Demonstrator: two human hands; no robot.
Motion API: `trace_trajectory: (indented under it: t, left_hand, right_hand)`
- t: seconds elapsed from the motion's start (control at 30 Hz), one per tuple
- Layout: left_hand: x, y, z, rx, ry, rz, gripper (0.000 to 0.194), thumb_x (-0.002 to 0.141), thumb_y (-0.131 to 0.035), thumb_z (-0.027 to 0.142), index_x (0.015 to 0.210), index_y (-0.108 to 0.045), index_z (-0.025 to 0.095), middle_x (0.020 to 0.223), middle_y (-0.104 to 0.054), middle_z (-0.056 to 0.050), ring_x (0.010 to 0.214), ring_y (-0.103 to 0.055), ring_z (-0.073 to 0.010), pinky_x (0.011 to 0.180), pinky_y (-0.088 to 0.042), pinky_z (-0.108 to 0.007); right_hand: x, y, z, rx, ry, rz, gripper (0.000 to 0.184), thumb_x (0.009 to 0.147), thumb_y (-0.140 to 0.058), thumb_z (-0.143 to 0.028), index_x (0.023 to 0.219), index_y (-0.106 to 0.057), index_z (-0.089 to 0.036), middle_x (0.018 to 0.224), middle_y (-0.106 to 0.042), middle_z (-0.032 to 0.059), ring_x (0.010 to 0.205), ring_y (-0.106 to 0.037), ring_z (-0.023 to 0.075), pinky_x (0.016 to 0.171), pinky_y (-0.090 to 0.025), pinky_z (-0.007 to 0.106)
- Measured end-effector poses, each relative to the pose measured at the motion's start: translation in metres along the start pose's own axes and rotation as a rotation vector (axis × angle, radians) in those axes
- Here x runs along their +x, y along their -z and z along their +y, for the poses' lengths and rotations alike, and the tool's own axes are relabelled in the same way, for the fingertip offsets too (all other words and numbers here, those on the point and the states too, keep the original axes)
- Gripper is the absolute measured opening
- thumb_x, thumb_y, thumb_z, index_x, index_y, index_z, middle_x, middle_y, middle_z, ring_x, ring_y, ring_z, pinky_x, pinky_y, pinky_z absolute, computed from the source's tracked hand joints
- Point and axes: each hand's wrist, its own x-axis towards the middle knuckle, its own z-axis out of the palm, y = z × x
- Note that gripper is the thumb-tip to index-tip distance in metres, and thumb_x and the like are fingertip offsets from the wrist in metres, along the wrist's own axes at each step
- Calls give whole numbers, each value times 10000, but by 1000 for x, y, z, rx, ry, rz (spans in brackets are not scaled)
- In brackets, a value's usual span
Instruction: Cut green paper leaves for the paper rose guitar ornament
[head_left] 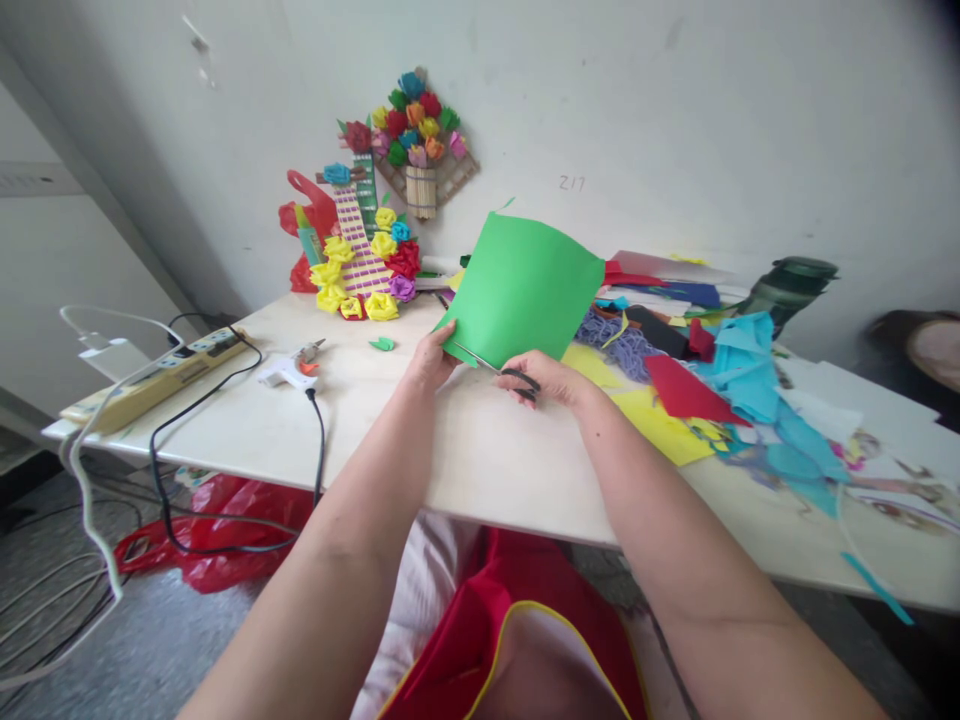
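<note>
Two bare hands hold a green paper sheet (529,285) and black-handled scissors (523,386) above a pale bench (517,450). L hand (432,360) pinches the sheet's near-L corner, thumb on top; its other fingers are mostly hidden. R hand (546,378) has its fingers closed round the scissor handles; exact finger placement in the loops can't be made out.

Sheet lies just beyond both hands, spreading up & away toward the wall (675,120), tilted w/ its far edge raised. It looks nearly square from here, so its long axis can't be told. Scissors' long axis runs R to L & slightly away, roughly along the near edge; tips point twd the L fingers. So L hand is nearer the tips & the pinched corner, R hand nearer the handles. Blade gap is too small to judge.

A small green scrap (382,344) sits on the bench, L of the L hand, w/ a white glue gun (289,372) farther L. To the R, a yellow sheet (666,430) lies flat amid mixed paper, approx. beside the R forearm.
</note>
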Motion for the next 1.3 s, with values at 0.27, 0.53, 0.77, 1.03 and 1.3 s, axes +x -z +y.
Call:
trace_trajectory:
  t: [0.27,0.53,0.77,1.03,1.3]
  left_hand:
    - [1,1,-2,21,22,11,318,762,-567,200,1072,-568,126,874,-687,-78,808,-649,-199,782,-517,-334]
    - [-1,0,-2,4,9,-19,341,778,-545,218,1104,-554,121,930,-679,-91,831,-642,-204,799,-510,-356]
    - [-2,-2,0,-28,2,-23,333,781,-524,218,1094,-559,107,942,-672,-94,813,-636,-199,780,-511,-363]
    - [0,-1,-1,-42,-1,-10,331,800,-509,240,1107,-554,126,912,-681,-77,797,-641,-193,752,-518,-339]
    - [-1,0,-1,-70,16,-14,324,804,-502,243,1095,-565,117,865,-689,-77,773,-647,-193,777,-508,-337]
  right_hand:
    - [9,0,14,36,16,-16,415,642,-678,-523,672,-516,-142,454,-529,-29,317,-442,60,311,-321,189]
    - [9,-5,8,56,16,-5,432,614,-692,-531,601,-466,-164,430,-503,-44,318,-439,59,310,-330,188]
    - [11,-5,9,53,36,6,396,629,-677,-512,611,-488,-164,423,-486,-55,313,-418,56,312,-317,190]
    - [13,-3,14,76,57,8,378,636,-670,-496,665,-528,-147,418,-467,-64,311,-404,53,312,-307,189]
    - [12,-3,12,88,28,-2,358,642,-668,-463,706,-572,-125,423,-471,-62,304,-385,47,306,-289,195]
